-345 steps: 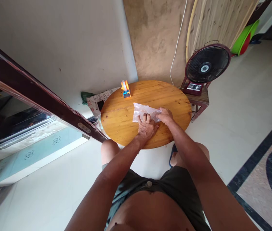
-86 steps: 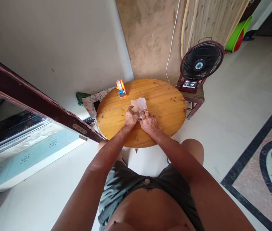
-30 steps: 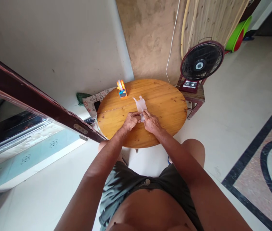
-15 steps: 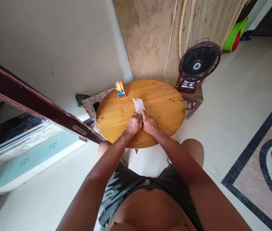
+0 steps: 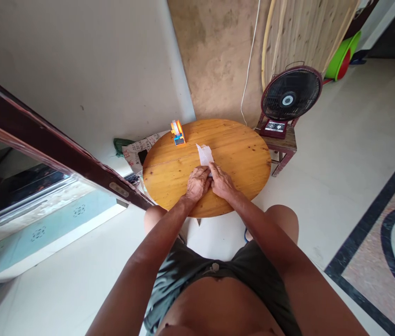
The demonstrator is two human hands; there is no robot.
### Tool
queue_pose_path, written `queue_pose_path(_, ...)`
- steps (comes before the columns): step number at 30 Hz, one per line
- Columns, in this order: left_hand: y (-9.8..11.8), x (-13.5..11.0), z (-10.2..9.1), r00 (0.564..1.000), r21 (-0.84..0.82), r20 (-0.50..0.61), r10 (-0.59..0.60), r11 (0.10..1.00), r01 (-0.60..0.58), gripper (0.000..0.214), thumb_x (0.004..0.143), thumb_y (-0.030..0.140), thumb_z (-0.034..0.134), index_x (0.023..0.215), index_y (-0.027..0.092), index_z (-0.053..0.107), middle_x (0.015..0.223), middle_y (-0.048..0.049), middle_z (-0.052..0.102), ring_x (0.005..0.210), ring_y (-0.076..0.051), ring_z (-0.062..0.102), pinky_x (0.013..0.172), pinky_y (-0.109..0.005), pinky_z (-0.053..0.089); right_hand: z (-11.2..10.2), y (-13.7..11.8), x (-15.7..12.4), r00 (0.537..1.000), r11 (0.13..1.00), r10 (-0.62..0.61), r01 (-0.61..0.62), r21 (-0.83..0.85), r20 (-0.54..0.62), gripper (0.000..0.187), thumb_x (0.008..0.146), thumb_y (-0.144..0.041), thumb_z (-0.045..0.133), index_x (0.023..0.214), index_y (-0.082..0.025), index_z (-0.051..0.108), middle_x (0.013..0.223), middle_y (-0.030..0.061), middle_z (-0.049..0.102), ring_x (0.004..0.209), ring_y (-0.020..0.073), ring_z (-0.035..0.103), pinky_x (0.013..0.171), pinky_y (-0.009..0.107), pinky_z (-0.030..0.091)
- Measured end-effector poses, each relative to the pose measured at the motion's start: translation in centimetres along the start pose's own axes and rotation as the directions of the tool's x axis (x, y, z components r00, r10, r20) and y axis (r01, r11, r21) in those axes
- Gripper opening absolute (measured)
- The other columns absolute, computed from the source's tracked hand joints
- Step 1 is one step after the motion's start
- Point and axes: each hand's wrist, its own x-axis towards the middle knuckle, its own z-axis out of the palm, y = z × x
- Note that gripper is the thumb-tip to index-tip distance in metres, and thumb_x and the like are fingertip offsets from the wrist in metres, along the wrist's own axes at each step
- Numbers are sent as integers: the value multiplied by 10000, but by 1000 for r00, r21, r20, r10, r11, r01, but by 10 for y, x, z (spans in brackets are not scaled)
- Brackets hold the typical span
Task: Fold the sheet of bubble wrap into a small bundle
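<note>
A small, thin, whitish sheet [image 5: 205, 154], perhaps paper or plastic film, lies on the oval wooden table [image 5: 242, 154] with its crumpled end pointing away from me. My left hand [image 5: 198, 181] is closed at the sheet's near end, its fingers curled and laid across it. From the other side my right hand [image 5: 222, 180] grips the same end, index finger stretched along the sheet's edge. Both hands meet there and hide the near part of the sheet. Toward the far left edge of the table stands an orange and blue tape dispenser [image 5: 177, 132].
A dark red electric fan [image 5: 290, 95] sits on a wooden stool [image 5: 286, 143] right of the table. A white cord [image 5: 251, 60] hangs down the wall behind. A dark door frame [image 5: 60, 147] runs along my left. Printed sacking [image 5: 135, 151] lies beyond the table's left edge.
My left hand's fingers have shifted forward and flattened more over the near end of the sheet. The right hand stays at the sheet. The whole view has moved slightly.
</note>
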Motion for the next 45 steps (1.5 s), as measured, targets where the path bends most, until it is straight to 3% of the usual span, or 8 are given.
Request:
queue_pose_path(5, -5, 0, 2, 1000, -52, -13, 5, 999, -5, 348, 952, 270, 548, 1265, 163, 656, 1355, -164, 622, 1294, -306, 532, 1119, -500, 434, -3, 28, 10, 1000, 983, 6, -2, 183, -20, 719, 808, -193, 659, 1501, -150, 473, 1547, 185, 454, 1447, 306, 424, 1204, 496, 371)
queue_pose_path(14, -15, 3, 5, 998, -132, 19, 55, 990, -52, 403, 878, 223, 591, 1273, 147, 620, 1419, -182, 587, 1395, -328, 484, 1178, -551, 384, -29, 44, 51, 967, 974, -72, 15, 227, 244, 726, 657, -290, 884, 1323, -114, 656, 1511, 207, 499, 1419, 334, 463, 1192, 479, 371)
queue_pose_path(21, -27, 9, 12, 991, -198, 37, 127, 973, -117, 503, 861, 170, 598, 1354, 104, 520, 1464, -200, 545, 1438, -336, 454, 1210, -527, 368, -43, 48, 68, 936, 945, -6, -110, 309, 351, 486, 842, -467, 752, 1247, -200, 727, 1456, 111, 599, 1348, 293, 554, 1152, 414, 413)
queue_pose_path(26, -31, 11, 12, 988, -238, 45, 146, 962, -131, 404, 847, 194, 617, 1247, 152, 577, 1489, -178, 525, 1459, -316, 434, 1198, -538, 394, -36, 59, 83, 934, 884, 37, -197, 425, 355, 452, 932, -578, 593, 1063, -182, 769, 1134, 77, 762, 1047, 241, 688, 973, 332, 497)
queue_pose_path(31, -33, 13, 13, 989, -276, 44, 142, 953, -125, 401, 781, 175, 658, 1178, 182, 600, 1421, -158, 579, 1442, -326, 453, 1173, -565, 411, -32, 59, 102, 932, 878, 76, -230, 419, 354, 514, 963, -601, 517, 840, -151, 734, 855, 50, 752, 808, 192, 640, 792, 270, 474)
queue_pose_path(36, -37, 16, 16, 991, -310, 37, 127, 944, -109, 391, 737, 173, 682, 1120, 224, 624, 1389, -132, 593, 1403, -311, 485, 1165, -553, 425, -29, 57, 117, 915, 895, 159, -292, 337, 372, 579, 955, -637, 504, 642, -169, 641, 599, 17, 616, 645, 159, 533, 684, 269, 431)
queue_pose_path(39, -38, 20, 15, 987, -328, 20, 160, 934, -144, 391, 715, 187, 699, 1098, 214, 621, 1345, -142, 603, 1358, -326, 516, 1151, -566, 431, -25, 60, 124, 910, 867, 204, -339, 364, 361, 602, 940, -680, 493, 638, -179, 633, 567, 8, 573, 630, 158, 517, 686, 278, 438)
queue_pose_path(45, -38, 25, 11, 988, -357, 65, 141, 928, -109, 417, 693, 179, 714, 1098, 229, 625, 1350, -130, 582, 1310, -323, 536, 1120, -532, 467, -26, 63, 131, 867, 734, 237, -456, 504, 439, 518, 899, -661, 604, 733, -175, 679, 653, 35, 641, 673, 178, 568, 712, 297, 477)
